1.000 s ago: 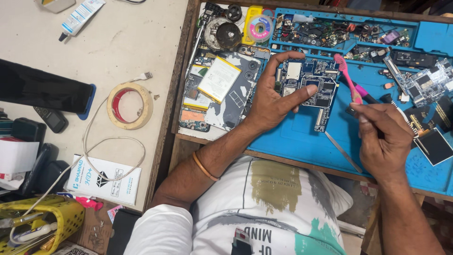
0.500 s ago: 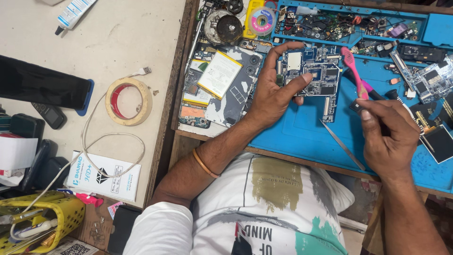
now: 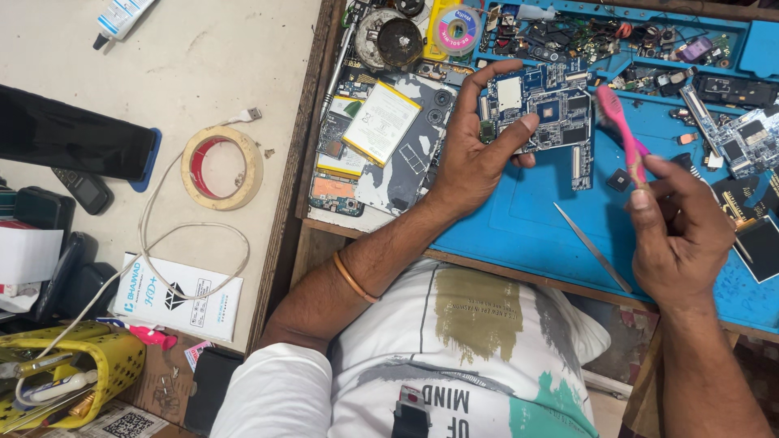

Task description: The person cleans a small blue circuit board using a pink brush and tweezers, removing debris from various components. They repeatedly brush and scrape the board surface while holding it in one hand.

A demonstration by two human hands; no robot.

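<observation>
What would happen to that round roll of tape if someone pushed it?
The roll of tape lies flat on the table, so it would probably slide, not roll. It is a hollow ring, so likely light. The white cable runs beside it and might get dragged along.

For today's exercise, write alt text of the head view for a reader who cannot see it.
A person's left hand holds a blue circuit board over a blue work mat, while the right hand holds a pink toothbrush beside it. A metal tweezer lies on the mat; a tape roll and white cable sit to the left.
</observation>
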